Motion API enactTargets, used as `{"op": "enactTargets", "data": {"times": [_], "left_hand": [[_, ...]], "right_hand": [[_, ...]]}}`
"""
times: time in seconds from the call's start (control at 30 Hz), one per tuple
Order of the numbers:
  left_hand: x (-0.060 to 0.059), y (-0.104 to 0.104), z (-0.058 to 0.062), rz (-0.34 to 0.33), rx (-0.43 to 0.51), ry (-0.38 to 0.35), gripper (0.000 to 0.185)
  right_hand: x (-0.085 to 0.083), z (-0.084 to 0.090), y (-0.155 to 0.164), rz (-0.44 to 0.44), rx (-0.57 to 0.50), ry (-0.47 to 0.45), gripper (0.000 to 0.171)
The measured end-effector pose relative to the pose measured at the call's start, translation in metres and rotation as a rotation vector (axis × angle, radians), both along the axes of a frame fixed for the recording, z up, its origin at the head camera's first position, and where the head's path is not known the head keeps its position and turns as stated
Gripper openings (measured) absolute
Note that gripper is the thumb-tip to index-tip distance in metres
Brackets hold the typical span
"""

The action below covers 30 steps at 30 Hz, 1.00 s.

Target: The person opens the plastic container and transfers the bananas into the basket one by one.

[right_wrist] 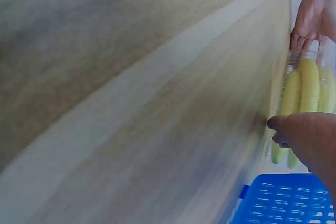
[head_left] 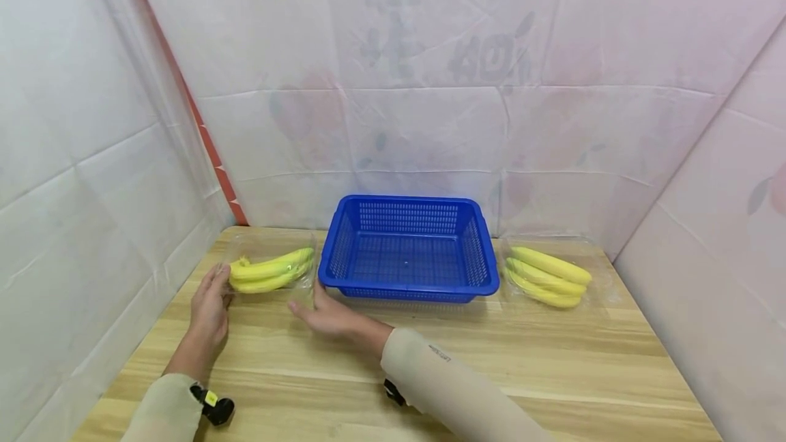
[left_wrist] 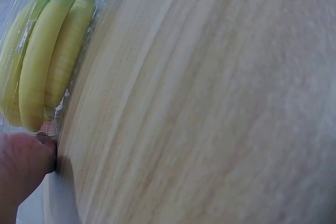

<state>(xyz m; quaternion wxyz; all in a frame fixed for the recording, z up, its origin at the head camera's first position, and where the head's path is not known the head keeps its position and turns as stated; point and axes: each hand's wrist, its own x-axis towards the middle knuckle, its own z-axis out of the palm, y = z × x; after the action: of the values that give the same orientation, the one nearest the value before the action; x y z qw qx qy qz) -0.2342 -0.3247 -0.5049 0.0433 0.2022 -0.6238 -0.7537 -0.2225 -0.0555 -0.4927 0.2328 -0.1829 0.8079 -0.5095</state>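
A clear plastic pack of yellow bananas lies on the wooden table, just left of a blue plastic basket. My left hand rests against the pack's left end, its fingers fairly straight. In the left wrist view its thumb touches the corner of the banana pack. My right hand lies low on the table at the pack's right end, touching its near corner. The right wrist view shows the right hand beside the pack and the left hand at the far end.
The blue basket holds nothing and stands at the back middle of the table. A second clear pack of bananas lies to its right. White sheeting walls stand close on the left, back and right. Bare wood stretches along the near side.
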Motion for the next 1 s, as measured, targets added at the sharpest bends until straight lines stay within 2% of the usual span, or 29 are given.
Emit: {"op": "enactTargets", "data": {"times": [0.1, 0.43, 0.67, 1.0], "left_hand": [[0.001, 0.001, 0.0, 0.006, -0.009, -0.008, 0.081], [-0.002, 0.004, -0.003, 0.005, -0.027, -0.008, 0.079], [-0.001, 0.001, -0.003, -0.002, -0.032, -0.014, 0.082], [0.002, -0.002, -0.003, -0.04, -0.073, -0.011, 0.086]], "right_hand": [[-0.003, -0.002, -0.001, -0.025, 0.012, -0.017, 0.098], [-0.014, -0.006, -0.004, -0.082, 0.085, 0.06, 0.086], [-0.016, -0.007, -0.008, -0.062, 0.072, 0.075, 0.08], [-0.015, -0.008, -0.009, -0.046, 0.096, 0.08, 0.083]]}}
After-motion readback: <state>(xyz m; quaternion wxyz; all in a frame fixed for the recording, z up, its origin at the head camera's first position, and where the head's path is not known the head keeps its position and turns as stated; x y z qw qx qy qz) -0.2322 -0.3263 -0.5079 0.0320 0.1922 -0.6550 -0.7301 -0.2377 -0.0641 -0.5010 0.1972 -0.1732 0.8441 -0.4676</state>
